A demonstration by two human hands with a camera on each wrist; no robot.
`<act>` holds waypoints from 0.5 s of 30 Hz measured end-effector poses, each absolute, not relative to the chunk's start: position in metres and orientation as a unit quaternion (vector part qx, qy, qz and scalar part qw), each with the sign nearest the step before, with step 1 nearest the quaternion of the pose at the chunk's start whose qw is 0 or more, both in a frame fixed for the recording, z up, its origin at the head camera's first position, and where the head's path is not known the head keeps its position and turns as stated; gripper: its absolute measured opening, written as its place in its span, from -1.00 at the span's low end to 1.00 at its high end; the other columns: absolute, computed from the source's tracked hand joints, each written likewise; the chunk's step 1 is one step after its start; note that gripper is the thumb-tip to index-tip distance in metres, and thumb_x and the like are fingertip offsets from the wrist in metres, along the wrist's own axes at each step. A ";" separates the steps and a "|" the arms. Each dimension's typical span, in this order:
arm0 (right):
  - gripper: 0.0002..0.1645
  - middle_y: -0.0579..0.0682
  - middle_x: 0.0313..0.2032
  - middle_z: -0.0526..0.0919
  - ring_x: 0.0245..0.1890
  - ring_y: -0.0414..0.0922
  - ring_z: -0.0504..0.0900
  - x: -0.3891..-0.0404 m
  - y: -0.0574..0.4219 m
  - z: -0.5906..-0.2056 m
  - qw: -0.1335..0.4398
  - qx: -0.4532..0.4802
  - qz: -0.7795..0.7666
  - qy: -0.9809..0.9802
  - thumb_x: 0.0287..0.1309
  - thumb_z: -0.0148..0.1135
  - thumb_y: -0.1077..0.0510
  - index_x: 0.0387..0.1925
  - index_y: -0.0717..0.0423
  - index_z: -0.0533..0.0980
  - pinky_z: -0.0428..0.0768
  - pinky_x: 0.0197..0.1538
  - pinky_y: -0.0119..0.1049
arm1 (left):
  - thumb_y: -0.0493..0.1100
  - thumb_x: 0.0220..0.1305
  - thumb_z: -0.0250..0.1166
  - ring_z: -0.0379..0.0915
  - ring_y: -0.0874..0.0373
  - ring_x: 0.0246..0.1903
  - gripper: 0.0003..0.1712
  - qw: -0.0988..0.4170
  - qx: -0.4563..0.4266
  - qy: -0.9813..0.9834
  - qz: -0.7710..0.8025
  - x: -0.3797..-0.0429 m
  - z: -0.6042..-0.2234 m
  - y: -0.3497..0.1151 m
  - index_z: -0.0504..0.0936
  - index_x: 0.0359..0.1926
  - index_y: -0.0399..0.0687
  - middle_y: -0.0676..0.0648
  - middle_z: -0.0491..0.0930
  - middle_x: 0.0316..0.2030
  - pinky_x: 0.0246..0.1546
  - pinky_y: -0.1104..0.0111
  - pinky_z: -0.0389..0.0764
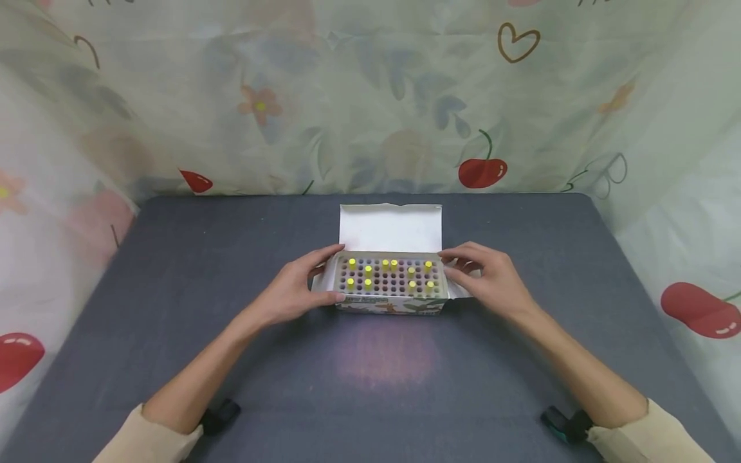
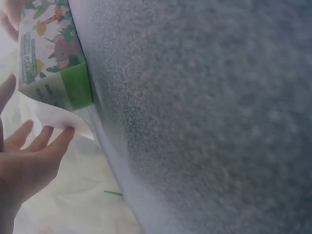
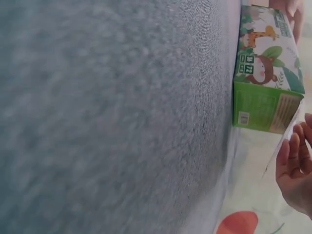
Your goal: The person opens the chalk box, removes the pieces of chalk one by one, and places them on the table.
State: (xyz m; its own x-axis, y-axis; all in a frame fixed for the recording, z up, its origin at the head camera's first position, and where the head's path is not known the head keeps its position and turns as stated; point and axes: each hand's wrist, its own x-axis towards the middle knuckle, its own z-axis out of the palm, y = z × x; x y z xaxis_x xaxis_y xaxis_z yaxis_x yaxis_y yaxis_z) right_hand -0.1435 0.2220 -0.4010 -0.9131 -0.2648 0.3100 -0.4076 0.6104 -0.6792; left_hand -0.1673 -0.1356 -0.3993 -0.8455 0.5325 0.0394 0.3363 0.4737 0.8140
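A small cardboard box (image 1: 390, 305) with cartoon animal print sits on the table, its lid flap raised at the back. Inside lies a holder with rows of round holes (image 1: 393, 276), where several yellow-topped sticks (image 1: 368, 271) show. My left hand (image 1: 295, 286) spans the box's left end, thumb at the front corner and a finger at the back corner. In the left wrist view its other fingers touch the white side flap (image 2: 53, 117). At the right end my right hand (image 1: 489, 273) touches the edge with thumb and index finger, the other fingers bent beside the right flap (image 1: 456, 291).
The box stands on a dark grey table (image 1: 376, 399), near its middle. A printed curtain (image 1: 359, 96) hangs behind the table and along both sides. Black straps (image 1: 220, 416) circle the wrists near the beige sleeves (image 1: 150, 440).
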 end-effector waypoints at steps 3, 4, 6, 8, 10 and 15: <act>-0.69 -0.18 -0.32 0.61 -0.36 -0.24 0.55 -0.146 0.217 -0.402 0.093 0.188 0.401 -0.892 0.12 0.45 0.26 -0.06 0.04 0.71 0.60 -0.29 -0.46 | -0.18 0.12 0.53 0.32 -0.06 0.32 0.02 0.116 0.255 0.853 0.440 -0.169 -0.400 -0.132 0.18 0.53 -0.05 -0.12 0.27 0.42 0.35 0.13 0.41; -0.70 -0.19 -0.35 0.59 -0.37 -0.24 0.54 -0.147 0.216 -0.402 0.093 0.189 0.403 -0.890 0.12 0.46 0.26 -0.07 0.04 0.72 0.58 -0.31 -0.45 | -0.19 0.11 0.53 0.33 -0.06 0.31 0.03 0.118 0.256 0.853 0.440 -0.170 -0.400 -0.131 0.17 0.53 -0.05 -0.12 0.27 0.42 0.35 0.12 0.42; -0.72 -0.19 -0.38 0.57 -0.41 -0.23 0.52 -0.148 0.214 -0.403 0.092 0.188 0.408 -0.888 0.11 0.47 0.26 -0.10 0.04 0.72 0.55 -0.36 -0.43 | -0.19 0.10 0.54 0.34 -0.07 0.30 0.06 0.121 0.257 0.853 0.438 -0.171 -0.401 -0.130 0.14 0.54 -0.05 -0.12 0.26 0.42 0.33 0.12 0.44; -0.73 -0.20 -0.40 0.56 -0.42 -0.23 0.51 -0.150 0.211 -0.403 0.092 0.186 0.409 -0.888 0.11 0.47 0.25 -0.11 0.03 0.72 0.53 -0.38 -0.42 | -0.18 0.09 0.55 0.34 -0.08 0.30 0.08 0.123 0.259 0.853 0.436 -0.172 -0.401 -0.129 0.13 0.54 -0.04 -0.14 0.28 0.40 0.32 0.11 0.45; -0.74 -0.20 -0.39 0.55 -0.42 -0.23 0.51 -0.151 0.209 -0.403 0.089 0.183 0.410 -0.889 0.11 0.47 0.24 -0.11 0.02 0.73 0.53 -0.38 -0.41 | -0.18 0.08 0.56 0.34 -0.10 0.29 0.10 0.123 0.261 0.854 0.434 -0.173 -0.401 -0.128 0.12 0.54 -0.04 -0.17 0.31 0.37 0.31 0.09 0.46; -0.75 -0.21 -0.33 0.60 -0.43 -0.21 0.50 -0.154 0.205 -0.404 0.086 0.178 0.417 -0.887 0.12 0.46 0.25 -0.14 -0.01 0.74 0.52 -0.39 -0.40 | -0.18 0.07 0.56 0.34 -0.13 0.29 0.10 0.126 0.258 0.858 0.427 -0.173 -0.403 -0.125 0.12 0.55 -0.01 -0.19 0.33 0.34 0.29 0.08 0.49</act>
